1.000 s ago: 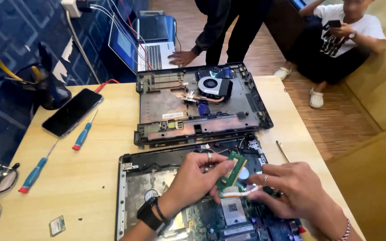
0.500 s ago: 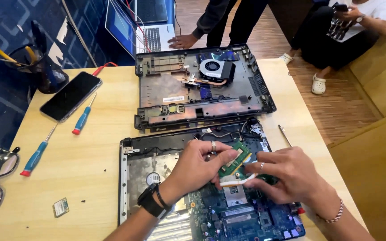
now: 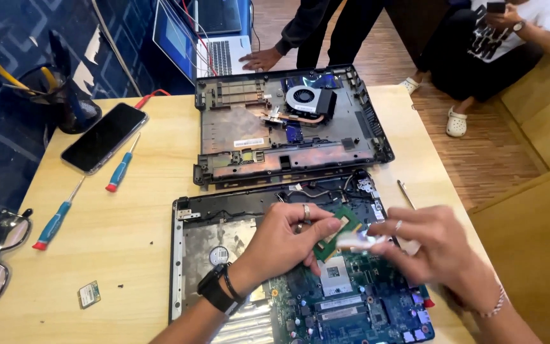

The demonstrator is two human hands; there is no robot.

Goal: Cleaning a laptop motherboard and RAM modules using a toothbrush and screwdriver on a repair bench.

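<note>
Processor chip (image 3: 337, 230), green and square, sits pinched in the left hand (image 3: 286, 241) at lower centre, above the opened laptop's motherboard (image 3: 351, 306). Right hand (image 3: 437, 245) presses what looks like a white wipe (image 3: 359, 240), blurred, against it.

A smartphone (image 3: 104, 137) lies near the table's (image 3: 135, 210) far left corner, a dark rectangular screen, switched off, in a thin pale frame. Beyond the table's far edge stands an open laptop; its screen (image 3: 173, 37) glows blue and white and is seen at a steep angle. On the dismantled laptop shell (image 3: 288, 124) at the far edge sits a small white rectangular label (image 3: 248, 143).
</note>
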